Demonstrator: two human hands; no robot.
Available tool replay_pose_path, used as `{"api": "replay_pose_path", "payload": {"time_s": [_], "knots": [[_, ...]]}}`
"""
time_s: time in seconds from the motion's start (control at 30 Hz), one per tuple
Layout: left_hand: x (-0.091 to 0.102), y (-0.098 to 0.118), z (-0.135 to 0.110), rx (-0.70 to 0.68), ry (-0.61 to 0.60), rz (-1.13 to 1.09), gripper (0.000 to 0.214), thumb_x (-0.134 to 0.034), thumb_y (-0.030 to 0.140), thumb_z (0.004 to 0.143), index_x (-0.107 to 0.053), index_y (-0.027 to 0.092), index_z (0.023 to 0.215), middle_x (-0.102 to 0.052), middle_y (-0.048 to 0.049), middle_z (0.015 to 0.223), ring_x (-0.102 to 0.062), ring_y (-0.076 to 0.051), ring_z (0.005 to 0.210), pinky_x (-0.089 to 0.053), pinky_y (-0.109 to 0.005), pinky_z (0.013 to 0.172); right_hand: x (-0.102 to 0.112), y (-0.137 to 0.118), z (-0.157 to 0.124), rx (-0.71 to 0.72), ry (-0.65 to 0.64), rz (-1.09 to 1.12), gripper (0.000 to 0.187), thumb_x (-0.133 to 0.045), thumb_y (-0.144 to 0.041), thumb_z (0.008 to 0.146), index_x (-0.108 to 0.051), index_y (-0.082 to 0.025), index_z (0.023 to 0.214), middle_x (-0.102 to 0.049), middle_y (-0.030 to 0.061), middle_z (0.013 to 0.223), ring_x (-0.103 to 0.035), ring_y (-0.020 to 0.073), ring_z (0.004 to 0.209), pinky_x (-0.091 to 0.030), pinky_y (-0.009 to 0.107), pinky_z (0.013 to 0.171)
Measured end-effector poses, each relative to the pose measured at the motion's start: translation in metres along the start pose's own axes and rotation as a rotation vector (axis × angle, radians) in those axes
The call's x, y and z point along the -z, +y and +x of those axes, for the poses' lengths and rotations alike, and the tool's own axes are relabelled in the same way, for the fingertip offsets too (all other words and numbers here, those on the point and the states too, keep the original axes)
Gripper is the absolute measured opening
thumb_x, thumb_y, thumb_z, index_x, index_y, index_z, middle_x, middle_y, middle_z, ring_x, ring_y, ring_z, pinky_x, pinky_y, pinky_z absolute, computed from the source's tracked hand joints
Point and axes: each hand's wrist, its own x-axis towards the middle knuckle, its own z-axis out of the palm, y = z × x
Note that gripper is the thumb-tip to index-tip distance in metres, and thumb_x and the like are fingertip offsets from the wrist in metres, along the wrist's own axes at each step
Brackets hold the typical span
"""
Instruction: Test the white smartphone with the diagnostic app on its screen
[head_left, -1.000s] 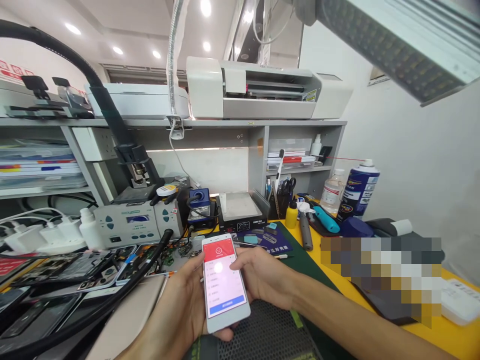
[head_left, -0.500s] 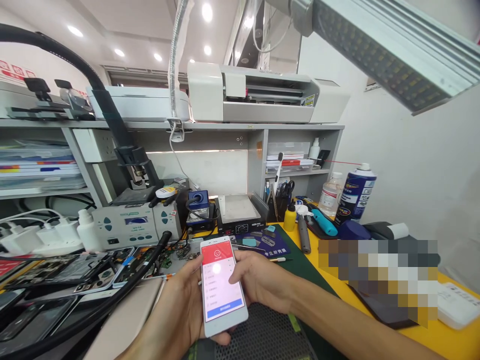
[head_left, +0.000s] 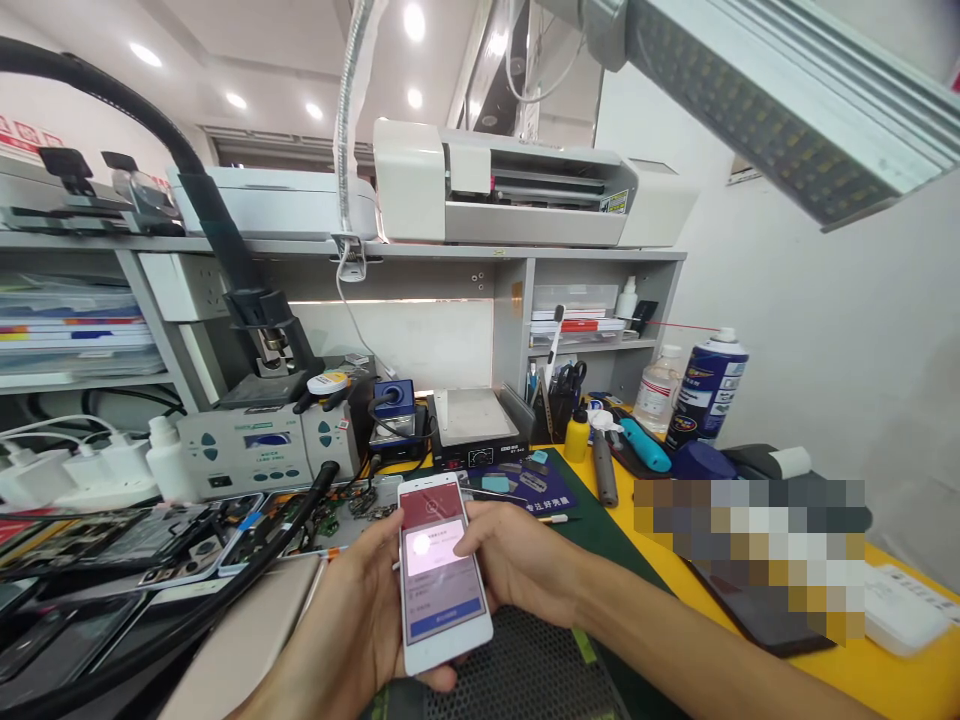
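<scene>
While the white phone (head_left: 447,645) lies face up above a black perforated pad (head_left: 540,665), the left grip (head_left: 364,590) is closed around it, thumb along its left edge and fingers underneath, one fingertip showing below its lower end. The right grip (head_left: 521,555) curls at the phone's right edge, thumb over a pale pop-up box (head_left: 429,550) on the dimmed screen (head_left: 442,595); its other fingers are partly hidden, so I cannot tell how firmly they hold, or whether the thumb touches the glass.

Beyond the phone and to its right, a black holder (head_left: 551,418) contains a white brush (head_left: 553,345) and dark-handled scissors (head_left: 575,376). On that same side of the phone, a small yellow bottle (head_left: 576,440) stands on the yellow surface (head_left: 900,690), its contents hidden. Farther right of the phone are a clear bottle (head_left: 658,390) with a red-and-white label and a blue spray can (head_left: 707,395). Higher up, well behind the phone, a see-through tray (head_left: 559,297) holds papers and something red (head_left: 579,326). Left of the phone, a capped white bottle (head_left: 171,462) stands beside a grey control unit (head_left: 270,460), behind opened devices (head_left: 142,545).
</scene>
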Motion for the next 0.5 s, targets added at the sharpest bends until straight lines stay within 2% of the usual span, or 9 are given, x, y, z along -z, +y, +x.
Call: {"api": "replay_pose_path", "payload": {"time_s": [0.2, 0.37, 0.5], "knots": [[0.0017, -0.0010, 0.0011, 0.006, -0.012, -0.004, 0.066, -0.047, 0.061, 0.092, -0.048, 0.021, 0.143, -0.077, -0.0144, 0.097, -0.071, -0.029, 0.067, -0.056, -0.035, 0.047, 0.0002, 0.0013, 0.0008, 0.010, -0.010, 0.009, 0.044, -0.059, -0.022, 0.058, -0.060, -0.019, 0.102, -0.067, 0.0045, 0.083, -0.061, 0.0209, 0.074, -0.045, 0.033, 0.065], [0.0014, -0.0008, 0.0008, 0.015, -0.005, -0.004, 0.061, -0.050, 0.053, 0.092, -0.047, 0.019, 0.143, -0.077, -0.0147, 0.095, -0.071, -0.029, 0.067, -0.056, -0.035, 0.048, 0.0021, 0.0070, 0.0052, 0.034, 0.008, -0.008, 0.046, -0.066, -0.019, 0.058, -0.062, -0.020, 0.104, -0.069, 0.0034, 0.083, -0.063, 0.0211, 0.073, -0.047, 0.033, 0.064], [0.0014, -0.0004, 0.0008, 0.010, -0.010, -0.007, 0.062, -0.052, 0.052, 0.091, -0.047, 0.018, 0.144, -0.077, -0.0151, 0.097, -0.072, -0.030, 0.071, -0.057, -0.035, 0.048, 0.0008, 0.0042, 0.0021, 0.031, 0.011, -0.004, 0.045, -0.063, -0.019, 0.059, -0.063, -0.019, 0.105, -0.069, 0.0042, 0.083, -0.063, 0.0215, 0.074, -0.046, 0.032, 0.063]]}}
